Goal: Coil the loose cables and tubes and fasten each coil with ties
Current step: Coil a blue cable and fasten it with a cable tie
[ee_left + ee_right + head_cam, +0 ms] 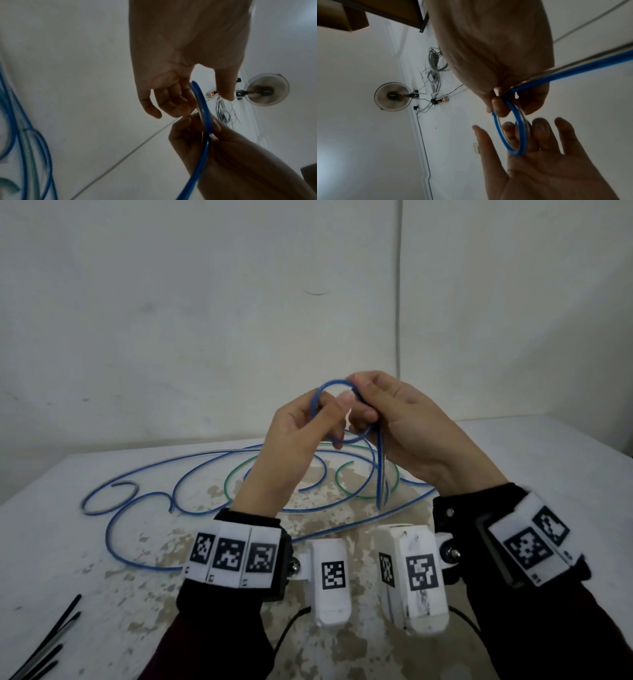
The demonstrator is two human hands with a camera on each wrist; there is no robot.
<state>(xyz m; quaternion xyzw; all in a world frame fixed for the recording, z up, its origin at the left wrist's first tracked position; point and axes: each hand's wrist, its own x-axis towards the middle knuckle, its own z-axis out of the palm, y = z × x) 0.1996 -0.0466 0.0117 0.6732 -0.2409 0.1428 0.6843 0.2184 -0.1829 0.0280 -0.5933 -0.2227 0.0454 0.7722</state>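
- Pinching the small loop of blue tube (337, 405), the right hand (404, 422) anchors it
- left hand (301, 433), fingers spread (loop resting across them), risks letting springy tube uncoil

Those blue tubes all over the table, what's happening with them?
A person is winding one blue tube into a small loop above the table. The right hand pinches the loop where the tube crosses itself, while the left hand steadies it with fingers through the ring. Most of that tube, other blue lengths and a green tube lie loose on the table. The black ties wait untouched at the near left corner.
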